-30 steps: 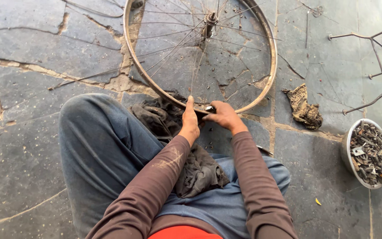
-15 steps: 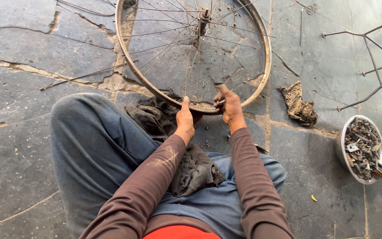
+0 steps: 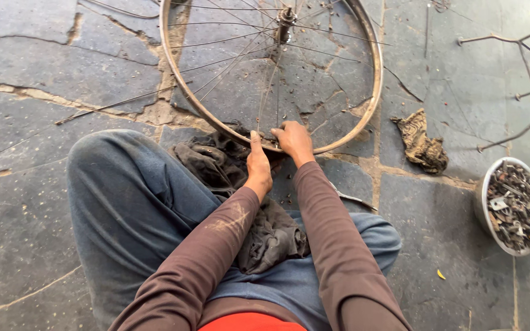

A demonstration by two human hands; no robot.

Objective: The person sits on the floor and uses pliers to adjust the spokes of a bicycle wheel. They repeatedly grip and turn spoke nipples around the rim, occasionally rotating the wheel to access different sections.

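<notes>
Both hands, left (image 3: 257,164) and right (image 3: 292,140), now sit closer, gripping the wheel rim (image 3: 372,104), fingertips hidden.

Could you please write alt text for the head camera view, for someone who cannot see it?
Both hands, left hand and right hand, grip the near edge of a spoked bicycle wheel lying on cracked stone floor. A bowl of metal scraps sits to the right.
</notes>
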